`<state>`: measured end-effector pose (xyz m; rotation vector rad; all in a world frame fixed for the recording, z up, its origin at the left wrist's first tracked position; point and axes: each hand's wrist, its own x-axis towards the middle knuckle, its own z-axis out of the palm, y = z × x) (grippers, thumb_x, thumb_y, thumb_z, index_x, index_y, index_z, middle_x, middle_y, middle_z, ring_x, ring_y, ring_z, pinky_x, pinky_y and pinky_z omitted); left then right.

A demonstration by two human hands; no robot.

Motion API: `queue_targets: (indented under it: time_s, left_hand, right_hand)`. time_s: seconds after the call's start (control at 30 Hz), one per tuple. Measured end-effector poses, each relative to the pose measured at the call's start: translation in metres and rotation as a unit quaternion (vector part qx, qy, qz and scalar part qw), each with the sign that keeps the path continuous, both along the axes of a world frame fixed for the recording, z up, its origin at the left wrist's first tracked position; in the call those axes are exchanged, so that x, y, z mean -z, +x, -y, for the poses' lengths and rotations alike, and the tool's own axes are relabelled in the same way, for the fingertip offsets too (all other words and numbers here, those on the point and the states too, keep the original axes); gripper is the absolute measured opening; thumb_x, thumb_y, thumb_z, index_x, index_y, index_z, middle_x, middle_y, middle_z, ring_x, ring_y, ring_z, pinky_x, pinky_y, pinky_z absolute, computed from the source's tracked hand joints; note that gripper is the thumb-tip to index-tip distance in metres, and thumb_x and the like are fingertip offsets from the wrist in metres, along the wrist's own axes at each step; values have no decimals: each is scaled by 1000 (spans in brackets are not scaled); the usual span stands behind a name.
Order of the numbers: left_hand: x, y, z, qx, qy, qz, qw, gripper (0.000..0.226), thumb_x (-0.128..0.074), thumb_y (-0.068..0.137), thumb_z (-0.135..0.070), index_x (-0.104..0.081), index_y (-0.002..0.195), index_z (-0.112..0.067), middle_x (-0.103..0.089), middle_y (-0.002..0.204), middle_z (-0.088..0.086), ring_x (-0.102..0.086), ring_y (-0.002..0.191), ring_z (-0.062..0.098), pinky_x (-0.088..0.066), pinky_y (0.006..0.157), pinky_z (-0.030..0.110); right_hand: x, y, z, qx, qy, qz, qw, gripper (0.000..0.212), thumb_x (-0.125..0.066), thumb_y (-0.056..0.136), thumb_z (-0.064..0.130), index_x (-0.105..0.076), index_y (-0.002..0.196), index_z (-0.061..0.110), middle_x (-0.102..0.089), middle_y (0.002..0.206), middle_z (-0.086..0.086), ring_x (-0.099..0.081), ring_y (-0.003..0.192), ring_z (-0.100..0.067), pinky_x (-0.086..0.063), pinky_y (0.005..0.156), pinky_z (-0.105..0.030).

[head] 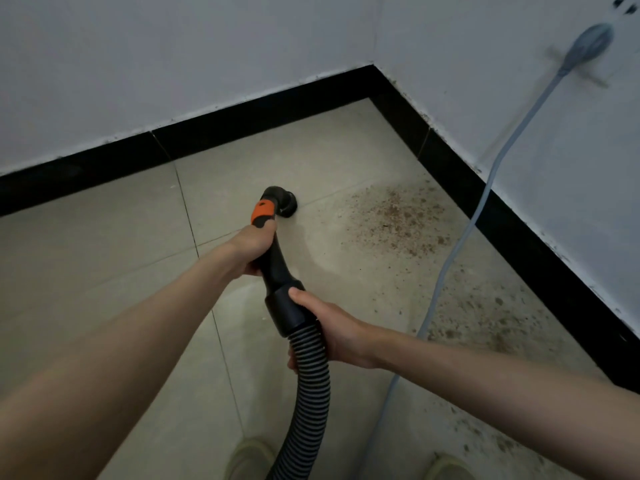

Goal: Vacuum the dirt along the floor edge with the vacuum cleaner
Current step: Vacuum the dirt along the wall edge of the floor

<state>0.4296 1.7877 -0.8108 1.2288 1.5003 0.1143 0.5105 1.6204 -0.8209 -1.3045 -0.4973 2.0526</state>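
Vacuum wand (273, 251), black with orange collar: left hand (251, 249) curled round its upper part, right hand (334, 329) gripping hose cuff; nozzle (284, 202) on floor, left of dirt patch (398, 216) near right skirting.

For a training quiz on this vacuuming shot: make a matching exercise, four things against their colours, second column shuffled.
Things:
1. skirting board
2. power cord
3. button on the vacuum handle
4. dirt

Colours:
A. orange
B. brown
C. black
D. pale grey

Pairs: 1-C, 2-D, 3-A, 4-B
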Motion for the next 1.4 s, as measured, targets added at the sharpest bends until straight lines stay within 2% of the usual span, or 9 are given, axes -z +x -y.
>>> queue_targets:
  time_s: [0.13,0.27,0.33,0.5,0.6,0.77,0.9,1.1,1.4]
  left_hand:
    - [14,-2,12,-4,26,3,1000,36,-36,99,-40,-42,113,-7,-54,92,9,-56,80,24,-49,64,34]
    - [22,-2,18,-8,32,13,999,38,-37,99,-40,-45,112,-5,-53,84,7,-56,72,20,-45,53,29]
    - [25,-5,20,-15,33,19,999,40,-37,98,-41,-46,113,-4,-54,85,7,-56,72,20,-45,55,29]
    - [38,-16,27,-1,57,10,998,47,-38,98,-44,-46,118,-2,-54,87,6,-55,75,19,-44,63,30]
    - [44,-20,33,19,72,0,997,49,-39,97,-44,-47,118,0,-52,83,4,-52,71,16,-38,57,29]
    - [38,-19,40,-2,20,44,999,46,-44,96,-42,-50,113,0,-54,80,8,-54,68,19,-43,59,29]
    - [27,-18,40,-50,-19,90,995,35,-43,97,-39,-49,98,-5,-58,75,9,-55,64,19,-45,57,27]
    - [29,-22,66,10,-4,89,996,44,-37,99,-45,-51,81,-8,-55,69,7,-53,59,17,-44,55,25]
    - [31,11,44,60,42,67,995,51,-35,100,-44,-50,112,2,-55,95,17,-54,84,26,-47,82,37]
  right_hand:
    - [6,-4,4,25,-4,-17,1000,61,-54,74,65,-57,99,9,-61,74,-8,-64,62,-20,-55,59,-28]
    - [12,-2,-6,83,8,-3,997,45,-50,93,52,-60,108,11,-64,89,-9,-64,71,-21,-57,71,-35]
    - [15,-7,-11,84,23,68,994,42,-50,95,52,-61,105,12,-66,94,-11,-64,81,-25,-53,84,-42]
    - [22,-31,-15,80,81,238,965,27,-50,97,47,-54,88,22,-64,89,-1,-63,80,-16,-52,77,-31]
    - [25,-39,-19,74,76,279,955,29,-50,97,45,-54,95,17,-65,96,-4,-64,90,-21,-51,82,-34]
    - [23,-47,-16,59,100,370,922,35,-45,96,52,-52,92,18,-58,80,4,-57,68,-9,-40,55,-23]
    - [22,-52,-12,51,92,383,918,41,-43,94,56,-52,95,16,-60,85,-1,-61,76,-18,-43,58,-28]
    - [23,-53,17,63,88,376,920,36,-40,96,55,-49,81,24,-59,77,3,-58,67,-11,-41,54,-24]
    - [29,-44,-4,145,87,384,908,37,-42,97,51,-55,94,17,-57,82,2,-59,81,-21,-39,59,-29]
